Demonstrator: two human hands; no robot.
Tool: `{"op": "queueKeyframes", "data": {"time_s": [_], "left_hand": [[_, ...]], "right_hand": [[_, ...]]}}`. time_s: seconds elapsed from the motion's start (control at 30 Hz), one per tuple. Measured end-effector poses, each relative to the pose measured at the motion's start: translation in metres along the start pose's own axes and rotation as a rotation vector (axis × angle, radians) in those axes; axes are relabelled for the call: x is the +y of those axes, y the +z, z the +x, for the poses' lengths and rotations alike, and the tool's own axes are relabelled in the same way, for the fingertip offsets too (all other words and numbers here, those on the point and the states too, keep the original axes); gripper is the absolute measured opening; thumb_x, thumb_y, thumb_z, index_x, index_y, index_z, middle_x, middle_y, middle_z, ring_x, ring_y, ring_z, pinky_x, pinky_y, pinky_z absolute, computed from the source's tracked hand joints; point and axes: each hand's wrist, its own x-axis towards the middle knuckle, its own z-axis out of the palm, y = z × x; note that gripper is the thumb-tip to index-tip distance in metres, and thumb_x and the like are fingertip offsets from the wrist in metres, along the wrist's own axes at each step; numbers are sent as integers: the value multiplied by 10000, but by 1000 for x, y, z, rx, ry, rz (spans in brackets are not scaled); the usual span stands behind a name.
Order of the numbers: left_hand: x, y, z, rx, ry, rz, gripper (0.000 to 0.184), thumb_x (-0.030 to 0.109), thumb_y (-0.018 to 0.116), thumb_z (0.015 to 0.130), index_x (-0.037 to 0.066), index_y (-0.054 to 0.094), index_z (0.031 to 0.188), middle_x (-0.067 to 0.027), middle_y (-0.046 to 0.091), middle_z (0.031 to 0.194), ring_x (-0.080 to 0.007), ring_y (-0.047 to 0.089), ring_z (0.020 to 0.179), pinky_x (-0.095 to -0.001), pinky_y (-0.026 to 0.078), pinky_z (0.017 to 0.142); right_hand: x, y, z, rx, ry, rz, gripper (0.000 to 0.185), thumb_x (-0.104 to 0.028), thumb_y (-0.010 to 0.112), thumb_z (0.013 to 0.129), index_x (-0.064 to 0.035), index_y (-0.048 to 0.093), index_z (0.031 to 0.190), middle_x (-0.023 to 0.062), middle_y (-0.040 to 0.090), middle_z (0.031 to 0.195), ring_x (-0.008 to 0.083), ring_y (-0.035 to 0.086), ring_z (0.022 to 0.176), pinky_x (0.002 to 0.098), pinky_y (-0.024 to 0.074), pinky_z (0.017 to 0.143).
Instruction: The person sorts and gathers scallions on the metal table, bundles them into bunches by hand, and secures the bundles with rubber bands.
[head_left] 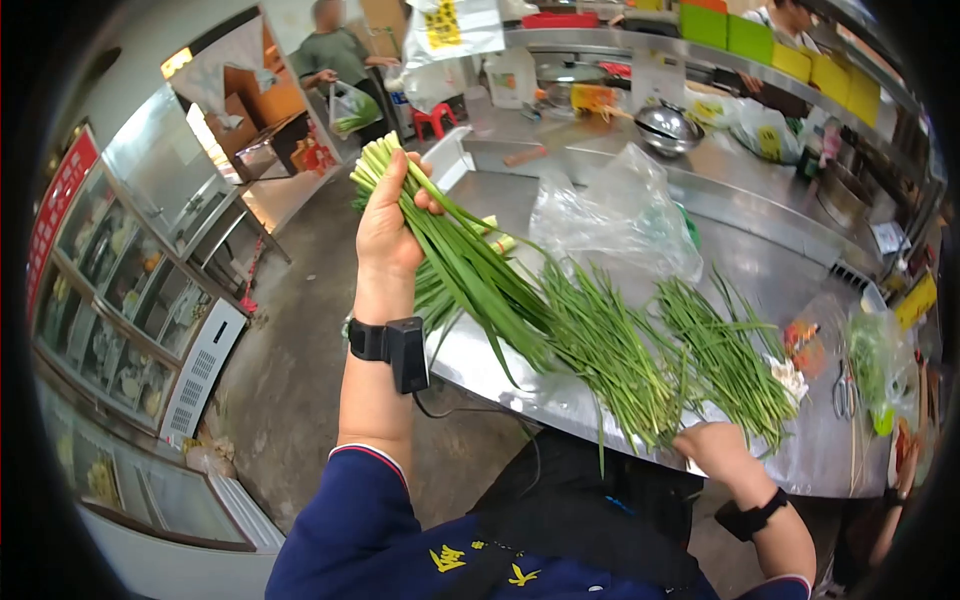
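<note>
My left hand (388,225) is raised at the left end of the steel table, closed round the pale stalk ends of a bunch of garlic chives (465,265). Their green leaves hang down to the right. My right hand (715,450) is at the table's front edge, by the stalk ends of a loose pile of chives (615,355). Its fingers are curled; what they hold, if anything, is hidden. A second pile of chives (725,350) lies to the right. More leaves lie on the table behind my left wrist.
Behind the piles on the steel table (500,200) lies a clear plastic bag (615,215). Scissors (842,390) and bagged greens (870,360) are at the right. A metal bowl (668,128) stands on the back counter. At the back left, a person (345,70) carries a bag of greens.
</note>
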Motion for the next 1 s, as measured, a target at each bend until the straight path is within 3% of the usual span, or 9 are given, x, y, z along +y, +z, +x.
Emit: {"op": "queueKeyframes", "data": {"time_s": [0.07,0.13,0.23,0.3,0.37,0.4,0.47,0.6,1.0], "left_hand": [[7,4,-8,-154,-88,-104,238,298,516,903,65,567,895,-34,558,776,-83,441,518,-220,393,497],[2,6,-15,-244,-91,-125,244,303,494,913,68,558,916,-28,555,777,-72,436,520,-216,389,507],[-7,18,-30,-322,-209,-122,231,289,500,911,64,528,951,-42,558,760,-67,435,491,-224,395,483],[-16,28,-44,-337,-215,18,230,284,514,903,59,526,947,-50,563,764,-68,439,481,-229,407,479],[-27,35,-56,-388,-240,202,232,268,548,881,44,528,937,-79,582,781,-70,461,473,-242,436,476],[-32,43,-65,-409,-264,247,223,246,552,879,31,535,938,-110,594,778,-84,488,479,-228,432,465],[-42,56,-80,-473,-302,323,222,231,567,871,22,540,941,-127,607,774,-98,515,486,-211,435,467],[-58,64,-98,-513,-414,272,198,190,584,865,26,557,972,-92,612,766,-87,529,512,-184,429,472],[-85,62,-108,-559,-486,320,248,205,584,867,35,533,1040,-46,589,788,-89,547,617,-191,433,505]], "right_hand": [[18,-18,7,153,87,-82,255,-243,445,860,-80,640,835,102,629,700,256,613,652,360,471,557],[3,-70,18,160,452,729,190,-184,499,825,-55,633,861,84,622,666,237,618,638,353,476,561],[-19,-98,38,435,387,571,193,-94,564,781,-19,617,951,103,639,761,242,622,694,338,491,633],[-31,-100,59,897,8,73,314,-13,607,744,-3,577,1057,143,634,921,257,621,812,304,486,720],[-50,-117,73,953,-31,203,372,-18,608,768,-10,540,1133,131,612,1039,225,603,921,271,466,785],[-59,-125,78,958,-21,194,372,-18,608,768,-10,540,1133,131,612,1039,225,603,921,271,466,785],[-77,-139,89,784,-155,1076,353,-31,607,784,-11,546,1132,106,617,1038,185,592,952,273,464,793],[-105,-150,106,821,-356,1066,367,-22,596,794,-5,537,1155,99,621,1019,131,588,890,264,469,764],[-108,-139,105,654,-220,1387,417,58,536,782,46,459,1191,137,579,1068,76,541,718,214,486,545]]}}
